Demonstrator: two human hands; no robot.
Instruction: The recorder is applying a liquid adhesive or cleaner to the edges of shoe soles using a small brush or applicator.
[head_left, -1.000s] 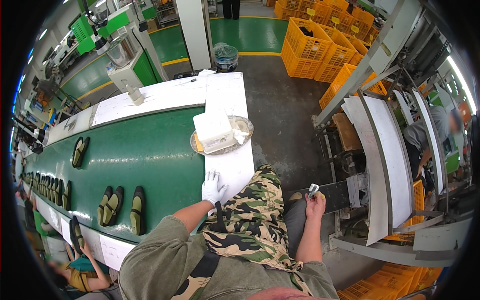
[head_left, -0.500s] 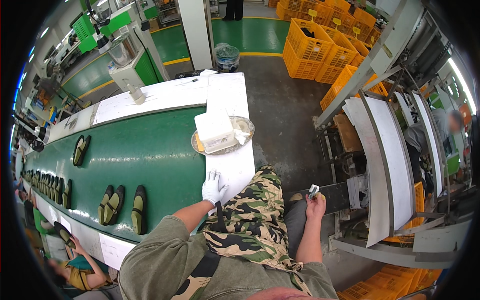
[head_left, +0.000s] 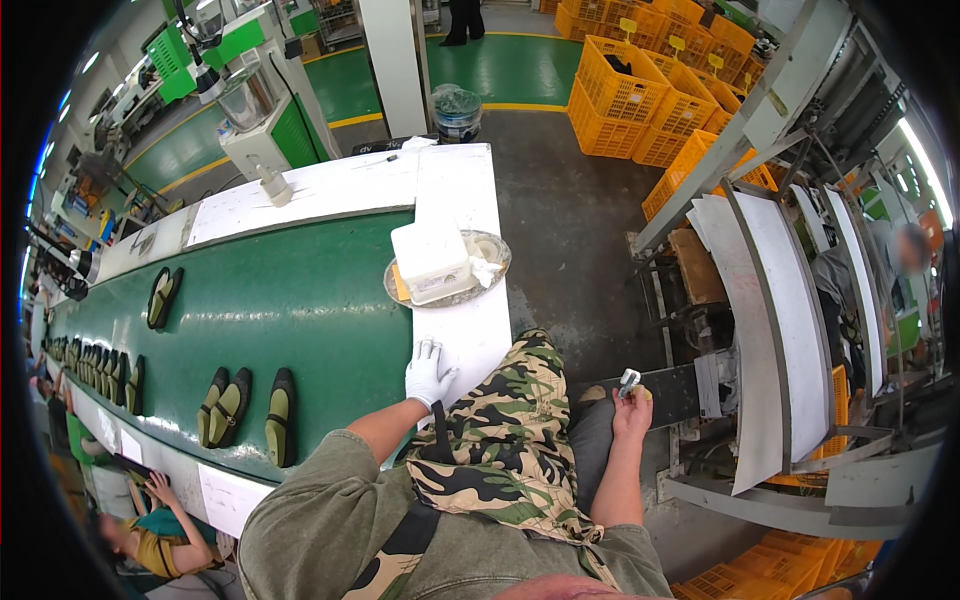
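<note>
Held item: a small white-and-grey object (head_left: 629, 382), its lower part hidden by the fingers of the bare right hand (head_left: 631, 404); we cannot make out its kind. Left hand (head_left: 429, 376): white glove, palm hidden. At lower left, a co-worker's hand (head_left: 160, 488) is at a dark item that we cannot identify. A second person, at right, is partly hidden by a rack (head_left: 775, 310) with white boards; at top, a pair of dark-trousered legs (head_left: 462, 20) is cut off by the frame.

Tabletop (head_left: 330, 310): green centre, white borders. On it we list olive-and-dark shoes (head_left: 281, 420), a row of them blurring together at far left, and a white box (head_left: 432, 262) upon an oval tray (head_left: 459, 297). Room: dark floor, a green walkway (head_left: 520, 70) edged in yellow, stacked orange crates (head_left: 612, 105).

Position of the held item: to the right of the camouflage apron (head_left: 510, 430), well apart from the tabletop. Its white end points away from the wearer; the long axis leans slightly right. Right fingers: pinched closed upon it. Left fingers: extended, lying on the white border, with nothing that we can see in them.
</note>
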